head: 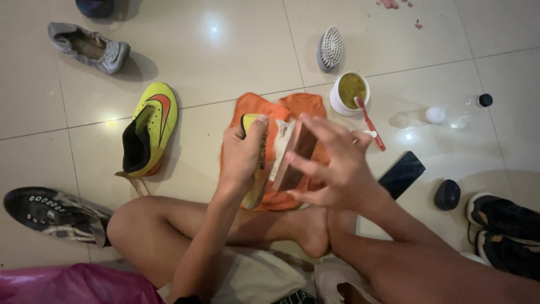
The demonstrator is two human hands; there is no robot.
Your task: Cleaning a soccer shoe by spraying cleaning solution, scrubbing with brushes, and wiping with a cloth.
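Observation:
I sit cross-legged on a tiled floor. My left hand (243, 155) grips a neon yellow football shoe (257, 169), held on its side over an orange cloth (292, 112). My right hand (332, 163) holds a brown wooden brush (296, 157) against the shoe, fingers spread along its back. The shoe's toe pokes out above my left thumb; most of its body is hidden under my hands.
The matching yellow shoe (151, 128) lies to the left. A white cup of yellowish liquid (350, 90) with a red toothbrush (369, 121) stands behind the cloth, a white brush (330, 48) beyond. A black phone (401, 173), clear bottle (444, 115), black shoes (53, 214) and grey shoe (90, 46) surround me.

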